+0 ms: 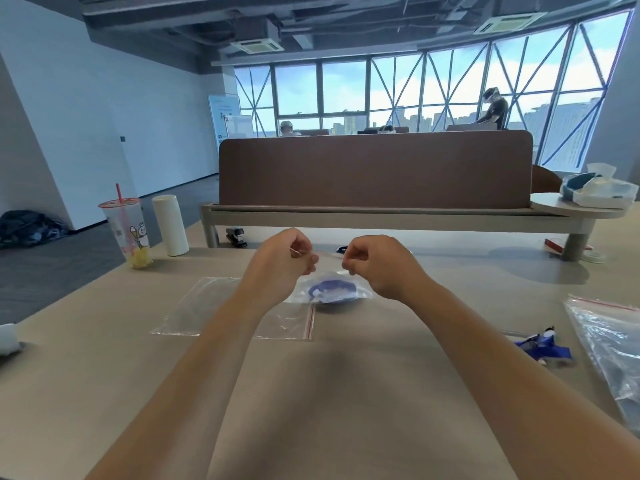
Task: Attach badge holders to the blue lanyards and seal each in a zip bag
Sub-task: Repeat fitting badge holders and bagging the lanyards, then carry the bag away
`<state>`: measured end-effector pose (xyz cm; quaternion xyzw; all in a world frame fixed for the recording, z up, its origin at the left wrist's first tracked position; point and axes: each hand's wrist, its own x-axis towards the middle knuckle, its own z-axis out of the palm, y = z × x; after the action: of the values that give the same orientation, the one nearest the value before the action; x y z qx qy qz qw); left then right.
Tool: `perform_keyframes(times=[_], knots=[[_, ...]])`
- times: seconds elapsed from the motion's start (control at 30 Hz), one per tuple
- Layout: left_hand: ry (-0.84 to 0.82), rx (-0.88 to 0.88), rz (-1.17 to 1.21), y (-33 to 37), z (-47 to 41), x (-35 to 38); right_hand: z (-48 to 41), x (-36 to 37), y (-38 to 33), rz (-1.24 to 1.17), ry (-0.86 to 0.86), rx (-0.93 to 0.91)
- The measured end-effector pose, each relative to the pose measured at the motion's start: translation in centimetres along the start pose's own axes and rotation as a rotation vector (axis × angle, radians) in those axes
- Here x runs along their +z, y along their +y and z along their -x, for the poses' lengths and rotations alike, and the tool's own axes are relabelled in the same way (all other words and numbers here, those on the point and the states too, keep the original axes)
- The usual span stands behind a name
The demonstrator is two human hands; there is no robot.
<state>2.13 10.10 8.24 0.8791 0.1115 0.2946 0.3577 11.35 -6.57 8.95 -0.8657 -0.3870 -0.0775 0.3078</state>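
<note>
Desk (346, 393) mid-far: left hand (287, 261), right hand (377, 265) both pinching zip bag (332, 289) top, lanyard (329, 287) inside; uneven pinch risks seal gap

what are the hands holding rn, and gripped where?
Both hold one zip bag with a blue lanyard inside. The left hand and right hand each pinch the bag's top zip edge, one near each end.

Held forward, left hand (287, 258) and right hand (375, 264) pinch, close together.
</note>
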Motion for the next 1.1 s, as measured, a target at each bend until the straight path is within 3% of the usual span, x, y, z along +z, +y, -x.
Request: perform_keyframes(times=[0.5, 0.8, 1.1], knots=[[-0.052, -0.038, 0.119, 0.7, 0.6, 0.3, 0.0, 1.1, -0.7, -0.134, -0.002, -0.033], [0.022, 0.065, -0.083, 1.2, 1.4, 0.1, 0.2, 2.0, -1.8, -0.112, 0.024, -0.082], [0.096, -0.09, -0.058, -0.8, 1.4, -1.8, 1.1, 0.0, 1.9, 0.013, -0.039, 0.006]])
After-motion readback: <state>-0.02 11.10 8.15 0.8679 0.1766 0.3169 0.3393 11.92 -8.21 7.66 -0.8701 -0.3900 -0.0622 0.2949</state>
